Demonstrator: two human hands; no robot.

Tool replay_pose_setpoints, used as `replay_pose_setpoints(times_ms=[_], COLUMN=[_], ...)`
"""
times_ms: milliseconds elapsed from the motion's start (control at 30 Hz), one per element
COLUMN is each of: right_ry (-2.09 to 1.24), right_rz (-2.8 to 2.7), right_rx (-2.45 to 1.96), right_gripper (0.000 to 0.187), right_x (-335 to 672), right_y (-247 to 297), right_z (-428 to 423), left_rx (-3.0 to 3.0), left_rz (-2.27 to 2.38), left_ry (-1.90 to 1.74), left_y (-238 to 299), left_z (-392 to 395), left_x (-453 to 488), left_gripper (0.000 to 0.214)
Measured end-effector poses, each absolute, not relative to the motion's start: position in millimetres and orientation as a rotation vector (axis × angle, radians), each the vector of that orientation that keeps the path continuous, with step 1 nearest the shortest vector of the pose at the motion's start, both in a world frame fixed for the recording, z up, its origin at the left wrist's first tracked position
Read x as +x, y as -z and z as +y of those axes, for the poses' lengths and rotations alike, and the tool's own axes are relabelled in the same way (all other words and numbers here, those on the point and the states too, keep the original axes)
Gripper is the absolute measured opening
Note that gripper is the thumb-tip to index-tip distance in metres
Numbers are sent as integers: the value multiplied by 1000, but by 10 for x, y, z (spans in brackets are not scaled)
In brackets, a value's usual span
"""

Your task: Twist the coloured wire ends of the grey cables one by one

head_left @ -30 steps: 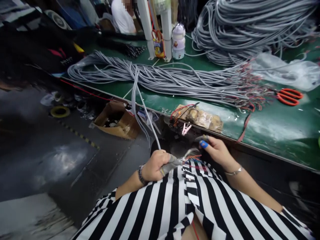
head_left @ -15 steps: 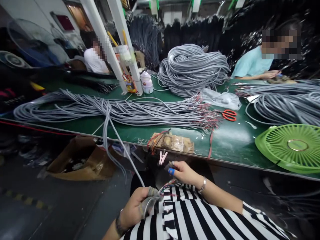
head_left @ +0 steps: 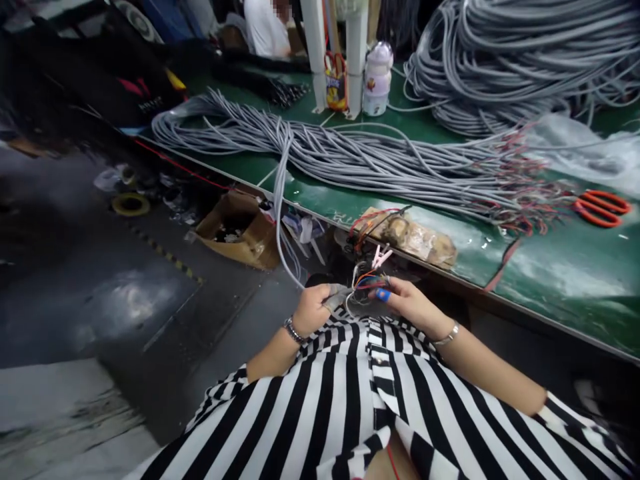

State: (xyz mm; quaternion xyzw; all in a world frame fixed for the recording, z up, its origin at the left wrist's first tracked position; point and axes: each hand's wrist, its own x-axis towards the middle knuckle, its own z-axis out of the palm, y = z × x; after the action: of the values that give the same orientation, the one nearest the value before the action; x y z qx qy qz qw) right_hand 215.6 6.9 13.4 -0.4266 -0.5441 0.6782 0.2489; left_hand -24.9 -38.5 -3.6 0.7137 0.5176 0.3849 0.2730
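Observation:
In front of my body, my left hand point(head_left: 315, 308) is closed around the end of a grey cable point(head_left: 284, 248) that hangs over the bench edge from the bundle. Thin coloured wires point(head_left: 367, 281) fan out of that end, red, orange and blue among them. My right hand point(head_left: 407, 301), with blue tape on a finger, pinches these wires. Grey coverings show on some fingertips. Just beyond the wires is a pink clothespin point(head_left: 381, 256) at the bench edge. Behind it lies a taped wooden block point(head_left: 415, 235) with red and black wires at its left end.
A long bundle of grey cables point(head_left: 350, 157) lies along the green bench point(head_left: 565, 280), its stripped ends toward the right. Orange-handled scissors point(head_left: 603, 208) lie beside them. A large cable coil point(head_left: 525, 60) and a pale bottle point(head_left: 377, 80) stand behind. A cardboard box point(head_left: 240, 230) sits below. Another person point(head_left: 267, 30) is at the far left.
My view has swung left and down. My right hand has come down from beside the clothespin onto the wires, and both hands are now close together, with the cable end lifted nearer the bench edge.

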Motion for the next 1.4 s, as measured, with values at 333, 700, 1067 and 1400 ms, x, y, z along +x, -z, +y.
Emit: replay_pose_setpoints(times_ms=[333, 700, 1067, 1400], right_ry=[-1986, -1472, -1001, -864], right_rz=[-1178, -1418, -1908, -2263], right_rx=[-1128, -1184, -760, -625], right_gripper=[51, 31, 21, 29], right_x=[2055, 1985, 2185, 1977], right_y=[-184, -12, -310, -303], right_z=[88, 35, -20, 51], left_rx=[2251, 1882, 1319, 1162], left_rz=[1457, 1496, 1049, 901], left_ry=[-967, -929, -965, -906], left_y=[169, 281, 126, 23], left_z=[-353, -379, -301, -290], left_x=[-221, -185, -231, -268], left_gripper=[19, 26, 34, 43])
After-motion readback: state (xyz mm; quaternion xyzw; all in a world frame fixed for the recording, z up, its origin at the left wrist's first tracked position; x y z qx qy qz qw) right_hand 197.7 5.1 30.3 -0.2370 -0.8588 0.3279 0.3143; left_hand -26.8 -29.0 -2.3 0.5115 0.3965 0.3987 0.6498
